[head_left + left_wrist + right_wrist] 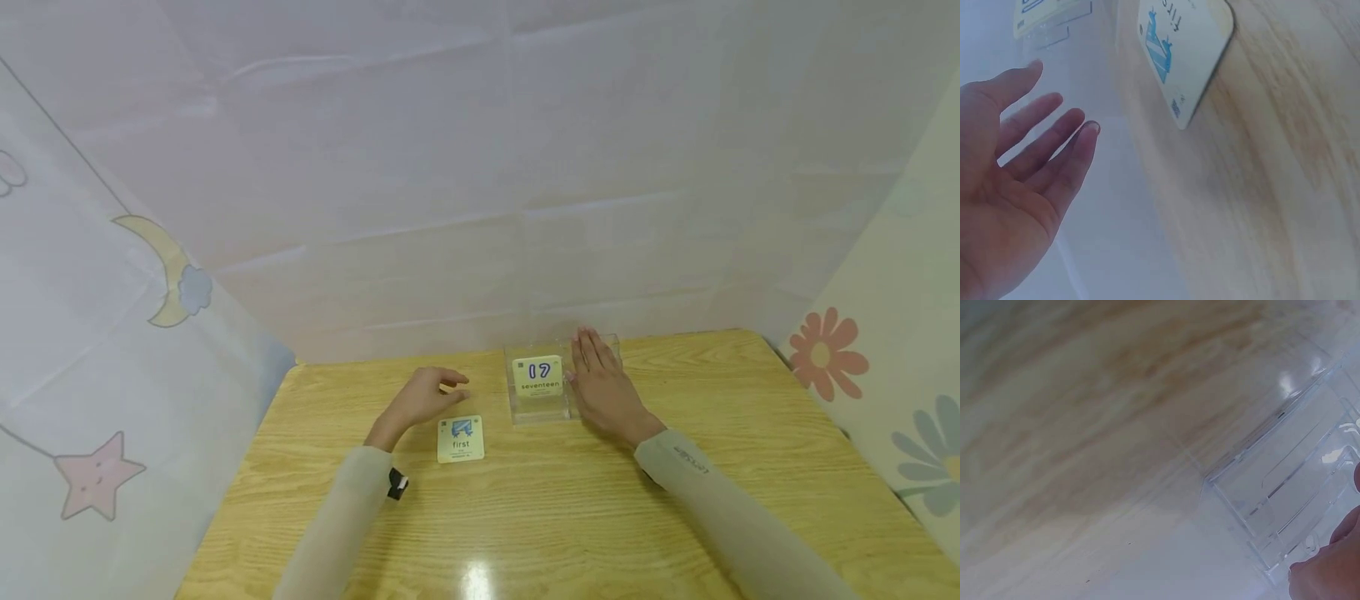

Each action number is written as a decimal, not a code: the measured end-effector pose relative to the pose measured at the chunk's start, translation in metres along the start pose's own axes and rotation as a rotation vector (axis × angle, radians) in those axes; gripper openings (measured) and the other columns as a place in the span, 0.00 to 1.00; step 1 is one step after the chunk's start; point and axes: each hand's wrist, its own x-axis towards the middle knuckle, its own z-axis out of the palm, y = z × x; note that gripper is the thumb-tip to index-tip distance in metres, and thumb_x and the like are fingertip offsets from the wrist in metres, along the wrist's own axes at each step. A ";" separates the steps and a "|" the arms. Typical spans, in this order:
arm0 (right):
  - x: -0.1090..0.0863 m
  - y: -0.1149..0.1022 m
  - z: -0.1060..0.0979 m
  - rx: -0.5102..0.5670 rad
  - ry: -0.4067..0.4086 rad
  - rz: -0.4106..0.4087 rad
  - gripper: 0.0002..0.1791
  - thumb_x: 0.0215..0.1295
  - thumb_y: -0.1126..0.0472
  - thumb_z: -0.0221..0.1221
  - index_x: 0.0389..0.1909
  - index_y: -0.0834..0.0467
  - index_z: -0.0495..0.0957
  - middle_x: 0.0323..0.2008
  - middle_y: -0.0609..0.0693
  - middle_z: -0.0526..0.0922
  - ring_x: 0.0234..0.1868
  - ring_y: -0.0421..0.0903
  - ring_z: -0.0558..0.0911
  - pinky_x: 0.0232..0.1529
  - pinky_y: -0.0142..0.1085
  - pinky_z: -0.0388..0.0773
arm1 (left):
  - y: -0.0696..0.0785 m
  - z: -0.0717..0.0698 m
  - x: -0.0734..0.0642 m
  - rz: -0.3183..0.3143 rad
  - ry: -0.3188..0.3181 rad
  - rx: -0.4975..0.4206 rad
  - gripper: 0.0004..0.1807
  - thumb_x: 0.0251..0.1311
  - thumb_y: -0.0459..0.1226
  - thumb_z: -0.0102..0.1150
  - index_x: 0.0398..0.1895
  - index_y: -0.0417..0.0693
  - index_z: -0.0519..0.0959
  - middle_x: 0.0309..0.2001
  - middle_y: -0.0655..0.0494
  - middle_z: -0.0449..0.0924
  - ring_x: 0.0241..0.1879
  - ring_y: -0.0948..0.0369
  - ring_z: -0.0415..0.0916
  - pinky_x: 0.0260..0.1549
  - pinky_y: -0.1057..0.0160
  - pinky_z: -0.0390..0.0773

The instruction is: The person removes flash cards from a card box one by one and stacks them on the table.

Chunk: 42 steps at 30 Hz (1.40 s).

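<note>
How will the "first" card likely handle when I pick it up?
The "first" card is probably stiff, since it shows no bend or curl. Its thin edge suggests little weight. Lying flat on the shiny table, it may slide when pushed rather than lift easily.

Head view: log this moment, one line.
left hand: empty, near square cream "first" card | right hand: over clear plastic rectangular tray | cream "seventeen" card: in tray

A clear plastic tray (1294, 487) was seen set nr the table's (1110, 425) edge, 1 side turned twd the wood grain, its plastic streaked w/ glare. Tray's edge was overlapped by part of R hand (1330, 572), rest cut off; exact contact couldn't be made out. Past the table edge, a pale, blurred backdrop (1160, 569) was shown.
</note>
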 end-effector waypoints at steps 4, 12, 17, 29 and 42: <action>0.001 0.001 0.000 -0.013 -0.002 -0.001 0.37 0.87 0.52 0.39 0.82 0.72 0.42 0.84 0.70 0.40 0.86 0.66 0.40 0.86 0.61 0.46 | 0.010 0.002 0.003 0.041 -0.001 0.060 0.25 0.74 0.46 0.63 0.67 0.43 0.80 0.66 0.43 0.81 0.64 0.44 0.81 0.61 0.46 0.85; 0.001 0.003 0.002 -0.003 0.003 -0.002 0.37 0.87 0.52 0.40 0.82 0.73 0.44 0.84 0.70 0.41 0.86 0.67 0.41 0.85 0.62 0.47 | 0.030 0.005 0.009 0.079 0.005 0.243 0.35 0.75 0.51 0.61 0.77 0.43 0.69 0.75 0.42 0.72 0.73 0.44 0.72 0.71 0.44 0.77; 0.002 0.003 0.002 -0.003 -0.006 0.003 0.37 0.87 0.52 0.40 0.82 0.72 0.43 0.85 0.69 0.40 0.86 0.66 0.40 0.86 0.62 0.46 | 0.043 0.004 0.010 0.109 -0.004 0.303 0.37 0.76 0.51 0.59 0.78 0.40 0.66 0.76 0.41 0.69 0.75 0.44 0.70 0.74 0.46 0.74; 0.001 0.002 0.000 -0.009 -0.008 0.002 0.38 0.86 0.53 0.41 0.82 0.72 0.42 0.84 0.70 0.40 0.86 0.66 0.40 0.86 0.62 0.46 | 0.070 0.009 0.019 0.164 0.069 0.388 0.31 0.77 0.46 0.59 0.76 0.41 0.70 0.73 0.44 0.73 0.75 0.48 0.71 0.75 0.49 0.74; 0.000 0.002 0.002 -0.010 0.022 -0.020 0.37 0.86 0.54 0.42 0.81 0.74 0.45 0.84 0.71 0.42 0.86 0.67 0.42 0.86 0.61 0.47 | 0.086 0.039 0.032 0.206 0.046 0.504 0.36 0.78 0.46 0.57 0.82 0.42 0.61 0.80 0.45 0.64 0.80 0.49 0.63 0.77 0.52 0.71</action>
